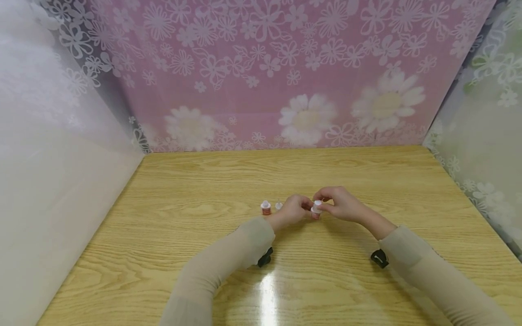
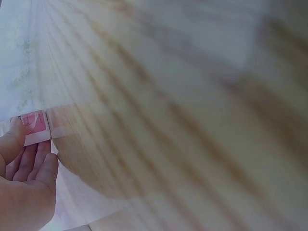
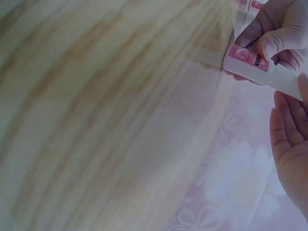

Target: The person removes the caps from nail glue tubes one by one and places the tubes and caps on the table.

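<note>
A small white bottle with a pink-red label (image 3: pixel 249 58) is held between thumb and fingers of my left hand (image 1: pixel 294 209). My right hand (image 1: pixel 341 204) pinches the white cap (image 1: pixel 317 203) at the bottle's top, with its fingertips around the sides. In the right wrist view the bottle lies sideways across the picture, the cap (image 3: pixel 287 81) toward the right hand (image 3: pixel 297 144). Seen from the left wrist, the thumb of the left hand (image 2: pixel 30 192) presses on the label (image 2: pixel 36 124); the cap is out of that view.
Left of the hands, a second white bottle with a red label (image 1: pixel 266 208) stands on the wood-grain table (image 1: pixel 195 181). Between it and the left hand sits a small white pointed piece, like a nozzle (image 1: pixel 279 205). A pink flowered sheet (image 1: pixel 244 90) hangs behind, with pale sheets on both sides.
</note>
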`<action>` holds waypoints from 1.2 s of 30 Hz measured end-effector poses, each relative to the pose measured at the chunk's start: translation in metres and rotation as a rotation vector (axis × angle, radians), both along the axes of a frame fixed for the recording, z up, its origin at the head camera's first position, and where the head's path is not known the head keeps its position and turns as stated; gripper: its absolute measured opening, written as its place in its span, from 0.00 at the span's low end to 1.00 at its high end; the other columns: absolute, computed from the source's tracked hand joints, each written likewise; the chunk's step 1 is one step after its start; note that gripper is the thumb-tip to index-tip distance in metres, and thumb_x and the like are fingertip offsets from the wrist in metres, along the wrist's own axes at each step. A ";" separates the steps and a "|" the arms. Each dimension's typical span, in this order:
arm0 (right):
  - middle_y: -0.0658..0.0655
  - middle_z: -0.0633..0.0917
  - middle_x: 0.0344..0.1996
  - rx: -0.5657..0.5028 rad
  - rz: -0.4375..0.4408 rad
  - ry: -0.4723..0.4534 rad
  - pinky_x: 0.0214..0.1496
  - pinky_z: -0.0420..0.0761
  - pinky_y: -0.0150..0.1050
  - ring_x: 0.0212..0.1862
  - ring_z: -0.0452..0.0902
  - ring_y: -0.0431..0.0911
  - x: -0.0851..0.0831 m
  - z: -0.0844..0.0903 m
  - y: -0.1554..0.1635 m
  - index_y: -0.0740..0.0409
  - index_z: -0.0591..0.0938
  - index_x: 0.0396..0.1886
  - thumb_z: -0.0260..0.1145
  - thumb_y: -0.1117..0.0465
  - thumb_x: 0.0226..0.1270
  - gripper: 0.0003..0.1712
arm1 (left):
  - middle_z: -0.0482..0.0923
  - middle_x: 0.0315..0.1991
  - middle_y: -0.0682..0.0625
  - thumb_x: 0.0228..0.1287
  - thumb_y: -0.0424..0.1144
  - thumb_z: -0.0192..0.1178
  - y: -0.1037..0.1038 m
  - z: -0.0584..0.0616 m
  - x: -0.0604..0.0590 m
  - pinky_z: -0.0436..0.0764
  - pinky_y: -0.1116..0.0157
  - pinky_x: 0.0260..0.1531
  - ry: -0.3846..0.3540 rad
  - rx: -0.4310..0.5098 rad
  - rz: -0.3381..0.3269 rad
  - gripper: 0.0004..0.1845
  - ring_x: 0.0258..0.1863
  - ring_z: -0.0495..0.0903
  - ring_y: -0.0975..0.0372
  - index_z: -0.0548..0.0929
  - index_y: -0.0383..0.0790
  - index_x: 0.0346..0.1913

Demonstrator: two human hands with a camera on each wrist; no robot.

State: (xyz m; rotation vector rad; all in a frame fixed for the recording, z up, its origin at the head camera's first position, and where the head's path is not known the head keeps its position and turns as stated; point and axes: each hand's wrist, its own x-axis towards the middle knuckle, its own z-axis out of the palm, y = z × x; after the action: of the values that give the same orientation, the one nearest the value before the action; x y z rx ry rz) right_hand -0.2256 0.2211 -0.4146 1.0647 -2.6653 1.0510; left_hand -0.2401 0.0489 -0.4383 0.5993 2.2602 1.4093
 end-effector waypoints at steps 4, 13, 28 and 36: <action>0.51 0.80 0.28 -0.013 -0.077 -0.055 0.38 0.75 0.45 0.33 0.76 0.45 0.001 0.002 -0.001 0.62 0.79 0.31 0.68 0.64 0.52 0.08 | 0.81 0.28 0.52 0.49 0.33 0.65 0.000 0.000 -0.001 0.72 0.75 0.32 0.033 -0.031 0.005 0.08 0.29 0.75 0.71 0.83 0.34 0.34; 0.45 0.79 0.22 -0.019 -0.147 -0.124 0.37 0.75 0.41 0.32 0.76 0.42 0.002 0.002 -0.001 0.55 0.78 0.25 0.71 0.57 0.48 0.10 | 0.81 0.28 0.52 0.50 0.33 0.65 0.000 0.001 0.000 0.72 0.75 0.33 0.032 -0.038 0.007 0.07 0.29 0.75 0.71 0.83 0.34 0.34; 0.49 0.81 0.29 -0.004 -0.052 -0.112 0.43 0.73 0.48 0.35 0.76 0.43 0.002 0.002 0.000 0.58 0.80 0.31 0.66 0.66 0.54 0.05 | 0.81 0.29 0.53 0.48 0.34 0.66 0.000 0.000 -0.001 0.71 0.75 0.32 0.025 -0.032 0.004 0.10 0.29 0.74 0.71 0.83 0.34 0.35; 0.49 0.79 0.27 -0.040 -0.097 -0.145 0.41 0.74 0.45 0.34 0.75 0.44 0.001 0.001 0.000 0.60 0.77 0.31 0.69 0.60 0.52 0.11 | 0.81 0.28 0.53 0.49 0.34 0.65 0.000 0.001 -0.001 0.71 0.75 0.31 0.032 -0.038 0.004 0.09 0.28 0.73 0.71 0.83 0.34 0.34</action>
State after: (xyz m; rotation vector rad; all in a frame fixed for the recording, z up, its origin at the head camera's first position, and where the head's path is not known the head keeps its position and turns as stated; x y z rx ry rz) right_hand -0.2246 0.2207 -0.4140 0.8747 -2.7623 1.1998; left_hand -0.2409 0.0486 -0.4373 0.6097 2.3091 1.3649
